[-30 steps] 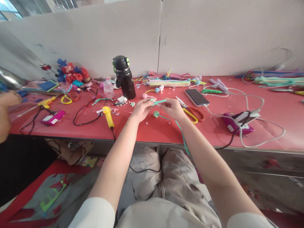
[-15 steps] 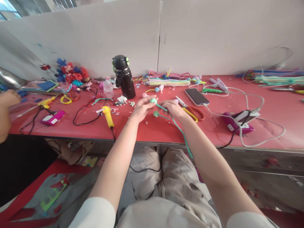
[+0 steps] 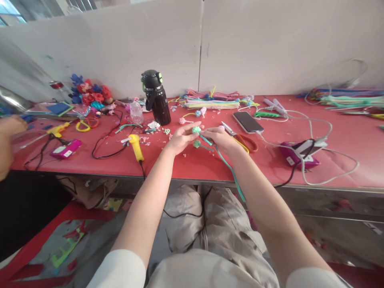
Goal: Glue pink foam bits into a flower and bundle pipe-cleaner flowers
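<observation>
My left hand [image 3: 182, 139] is closed, thumb and fingers pinching a mint-green pipe-cleaner flower [image 3: 196, 130] just above the table. A short green stem [image 3: 206, 140] slants down from the flower toward my right hand [image 3: 220, 137]. That hand's fingers are bent in close to the flower; a long green pipe cleaner [image 3: 231, 168] trails from beneath it, over the table edge. Whether this strand joins the flower is hidden. Below the hands, a second green flower [image 3: 197, 143] with a stem lies on the red table [image 3: 192, 170].
Scissors [image 3: 243, 142] and a phone [image 3: 248, 122] lie right of my hands. To the left are a yellow glue gun [image 3: 137, 148] and a black bottle [image 3: 159, 102]. Pipe-cleaner bundles [image 3: 211, 104] lie behind. Cables surround a purple box [image 3: 300, 156]. Another person's hand [image 3: 10, 136] shows far left.
The flower in my left hand has turned and shifted slightly right and down. My fingers have moved closer together around it. The other person's hand has moved slightly.
</observation>
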A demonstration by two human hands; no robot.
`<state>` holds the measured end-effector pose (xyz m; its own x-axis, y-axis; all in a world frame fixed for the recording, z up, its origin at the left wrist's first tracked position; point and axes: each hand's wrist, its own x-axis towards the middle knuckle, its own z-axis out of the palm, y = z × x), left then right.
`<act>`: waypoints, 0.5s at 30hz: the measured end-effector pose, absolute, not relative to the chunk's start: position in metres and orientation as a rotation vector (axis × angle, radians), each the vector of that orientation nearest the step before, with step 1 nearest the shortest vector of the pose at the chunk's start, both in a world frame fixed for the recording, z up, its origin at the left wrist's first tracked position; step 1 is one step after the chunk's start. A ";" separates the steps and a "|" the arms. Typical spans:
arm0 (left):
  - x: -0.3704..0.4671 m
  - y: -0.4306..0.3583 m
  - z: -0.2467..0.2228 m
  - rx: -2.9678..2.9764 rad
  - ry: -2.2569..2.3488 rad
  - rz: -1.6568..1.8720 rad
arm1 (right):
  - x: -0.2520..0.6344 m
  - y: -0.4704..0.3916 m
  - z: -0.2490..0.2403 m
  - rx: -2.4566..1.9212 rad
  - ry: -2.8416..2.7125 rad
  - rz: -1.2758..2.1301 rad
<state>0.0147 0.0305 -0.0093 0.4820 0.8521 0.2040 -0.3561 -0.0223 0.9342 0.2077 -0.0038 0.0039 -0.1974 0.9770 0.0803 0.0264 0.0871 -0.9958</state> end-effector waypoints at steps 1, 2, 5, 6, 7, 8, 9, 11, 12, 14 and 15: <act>0.015 0.030 -0.009 1.249 0.514 1.031 | 0.208 -0.004 0.004 -1.075 -1.428 1.267; 0.015 0.030 -0.009 1.256 0.523 1.033 | 0.209 -0.004 0.003 -1.080 -1.434 1.266; 0.016 0.031 -0.010 1.296 0.571 1.051 | 0.210 -0.002 0.002 -1.064 -1.422 1.288; 0.016 0.032 -0.011 1.311 0.589 1.065 | 0.210 -0.001 0.002 -1.047 -1.418 1.297; 0.016 0.033 -0.012 1.327 0.605 1.079 | 0.210 -0.001 0.001 -1.032 -1.417 1.305; 0.016 0.034 -0.013 1.342 0.619 1.092 | 0.210 0.000 0.001 -1.022 -1.418 1.309; 0.015 0.035 -0.014 1.357 0.631 1.100 | 0.210 0.001 0.000 -1.019 -1.420 1.309; 0.015 0.037 -0.017 1.384 0.647 1.109 | 0.209 0.001 -0.001 -1.021 -1.423 1.300; 0.016 0.038 -0.017 1.396 0.655 1.112 | 0.209 0.001 -0.002 -1.019 -1.420 1.294; 0.016 0.038 -0.018 1.402 0.677 1.134 | 0.208 0.001 -0.003 -1.008 -1.407 1.283; 0.017 0.038 -0.018 1.393 0.690 1.151 | 0.208 0.001 -0.004 -1.003 -1.402 1.280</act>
